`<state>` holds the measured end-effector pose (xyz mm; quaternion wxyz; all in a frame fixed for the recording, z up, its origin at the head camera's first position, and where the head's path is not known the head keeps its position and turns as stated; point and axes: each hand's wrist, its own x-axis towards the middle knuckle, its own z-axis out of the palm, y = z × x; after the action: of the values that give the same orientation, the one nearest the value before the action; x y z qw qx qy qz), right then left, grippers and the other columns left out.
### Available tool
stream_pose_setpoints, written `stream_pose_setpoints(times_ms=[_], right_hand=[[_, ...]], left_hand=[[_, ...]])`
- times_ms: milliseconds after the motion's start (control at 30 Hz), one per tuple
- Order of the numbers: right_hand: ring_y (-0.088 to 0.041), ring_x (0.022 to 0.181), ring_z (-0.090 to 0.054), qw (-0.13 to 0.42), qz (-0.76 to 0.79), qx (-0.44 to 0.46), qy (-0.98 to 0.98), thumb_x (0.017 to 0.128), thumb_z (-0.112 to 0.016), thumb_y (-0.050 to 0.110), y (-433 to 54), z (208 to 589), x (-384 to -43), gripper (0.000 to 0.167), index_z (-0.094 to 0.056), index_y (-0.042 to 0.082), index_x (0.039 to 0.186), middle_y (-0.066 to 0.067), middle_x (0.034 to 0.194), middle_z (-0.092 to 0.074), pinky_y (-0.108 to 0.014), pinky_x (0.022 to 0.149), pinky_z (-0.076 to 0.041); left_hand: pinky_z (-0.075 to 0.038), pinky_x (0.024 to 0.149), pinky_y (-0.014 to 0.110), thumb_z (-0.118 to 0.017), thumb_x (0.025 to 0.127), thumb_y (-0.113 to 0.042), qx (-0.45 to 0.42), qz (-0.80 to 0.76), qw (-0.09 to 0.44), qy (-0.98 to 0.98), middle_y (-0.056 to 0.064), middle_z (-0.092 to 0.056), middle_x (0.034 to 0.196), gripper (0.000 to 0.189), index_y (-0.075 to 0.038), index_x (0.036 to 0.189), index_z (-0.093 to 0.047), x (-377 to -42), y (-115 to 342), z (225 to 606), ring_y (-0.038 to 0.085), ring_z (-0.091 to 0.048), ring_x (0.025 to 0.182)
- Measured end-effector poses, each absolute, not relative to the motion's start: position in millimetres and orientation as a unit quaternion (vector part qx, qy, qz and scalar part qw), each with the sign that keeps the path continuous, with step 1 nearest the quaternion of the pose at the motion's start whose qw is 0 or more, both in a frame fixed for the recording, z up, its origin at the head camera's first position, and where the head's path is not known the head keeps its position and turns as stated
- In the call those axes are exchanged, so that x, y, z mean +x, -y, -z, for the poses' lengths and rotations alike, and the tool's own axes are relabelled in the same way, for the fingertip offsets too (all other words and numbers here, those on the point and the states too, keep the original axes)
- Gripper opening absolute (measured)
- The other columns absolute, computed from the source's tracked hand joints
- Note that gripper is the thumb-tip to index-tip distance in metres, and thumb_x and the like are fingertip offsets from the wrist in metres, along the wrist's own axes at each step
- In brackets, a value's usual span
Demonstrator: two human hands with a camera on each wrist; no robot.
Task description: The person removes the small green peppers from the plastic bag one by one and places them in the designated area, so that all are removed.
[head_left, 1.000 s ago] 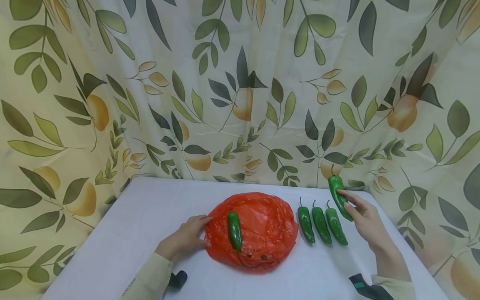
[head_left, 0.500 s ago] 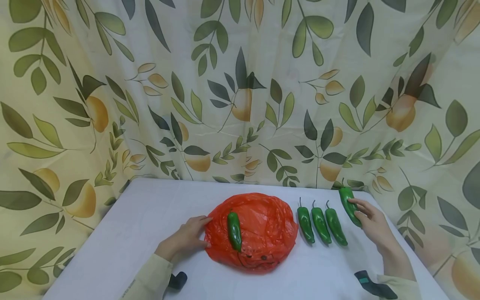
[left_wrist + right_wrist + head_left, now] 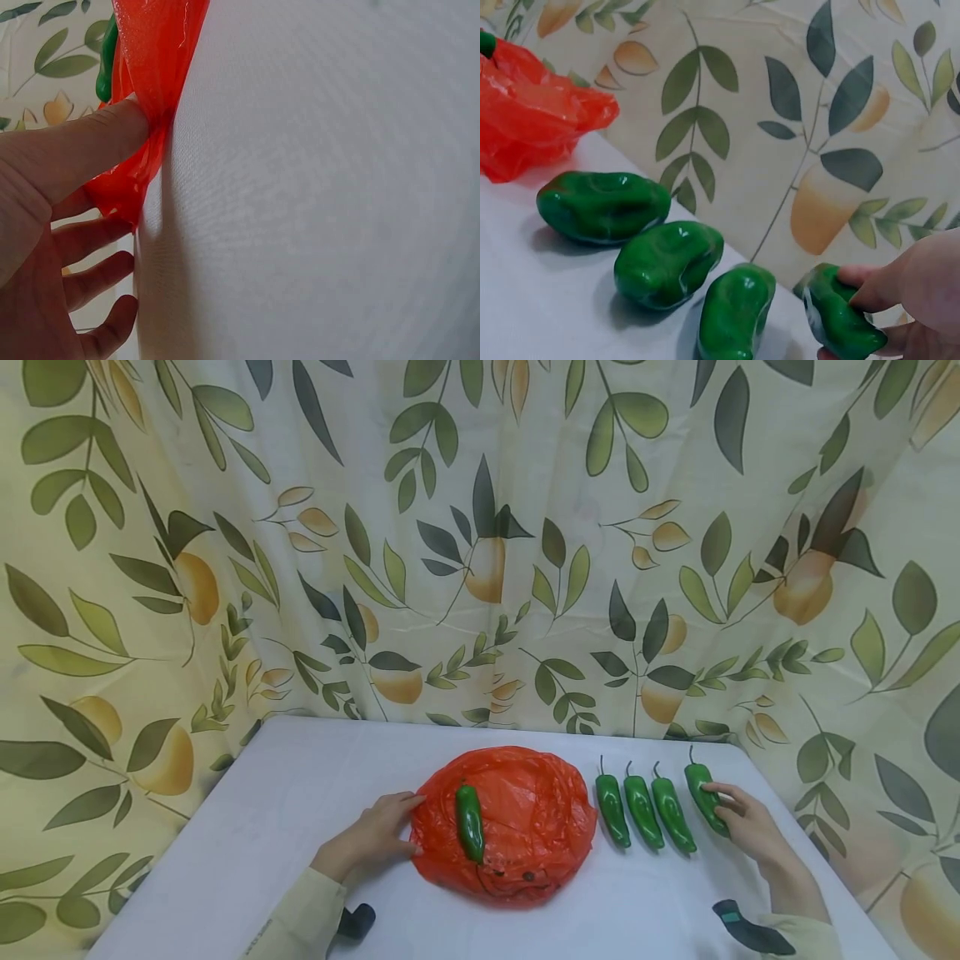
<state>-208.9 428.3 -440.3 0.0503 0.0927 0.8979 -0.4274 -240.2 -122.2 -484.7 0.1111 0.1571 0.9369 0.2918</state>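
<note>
My right hand (image 3: pixel 746 822) pinches a green pepper (image 3: pixel 702 793) between thumb and fingers, stem pointing away, at the right end of a row. Three more green peppers (image 3: pixel 642 812) lie side by side just left of it. In the right wrist view the held pepper (image 3: pixel 838 315) shows with fingertips on both sides. My left hand (image 3: pixel 371 835) holds the left edge of a crumpled red plastic bag (image 3: pixel 536 810); in the left wrist view the thumb (image 3: pixel 112 139) presses the bag's edge (image 3: pixel 154 127) against the fingers. One green pepper (image 3: pixel 469 822) lies on the bag.
A white table (image 3: pixel 315 768) bears everything. Behind it and at both sides hangs a curtain (image 3: pixel 495 635) printed with leaves and fruit. Black straps (image 3: pixel 750 931) of the wrist cameras sit at both sleeves.
My right hand has moved to the right and lowered its pepper toward the table, beside the row of three. The left hand and the bag stay where they were.
</note>
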Motion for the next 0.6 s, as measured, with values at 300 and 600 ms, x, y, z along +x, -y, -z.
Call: stream_pose_setpoints(times_ms=[300, 600], right_hand=[[-0.066, 0.143, -0.013, 0.063, 0.423, 0.078, -0.9, 0.103, -0.03, 0.002, -434.2, 454.0, -213.4, 0.05, -0.024, -0.007, 0.152, -0.043, 0.158, -0.005, -0.071, 0.116, -0.024], [-0.066, 0.143, -0.013, 0.075, 0.42, 0.09, -0.9, 0.1, -0.031, -0.002, -430.7, 460.4, -213.7, 0.051, -0.027, -0.007, 0.15, -0.047, 0.155, -0.01, -0.073, 0.117, -0.021]], left_hand=[[-0.03, 0.116, 0.071, -0.085, 0.08, -0.029, 0.158, -0.289, 0.111, -0.938, 0.012, -0.045, 0.157, 0.08, -0.014, 0.15, -0.049, -241.6, 122.3, 484.6, 0.037, -0.038, 0.147], [-0.031, 0.115, 0.072, -0.085, 0.079, -0.029, 0.162, -0.288, 0.11, -0.937, 0.012, -0.046, 0.156, 0.08, -0.013, 0.149, -0.05, -241.1, 122.4, 484.0, 0.038, -0.038, 0.146]])
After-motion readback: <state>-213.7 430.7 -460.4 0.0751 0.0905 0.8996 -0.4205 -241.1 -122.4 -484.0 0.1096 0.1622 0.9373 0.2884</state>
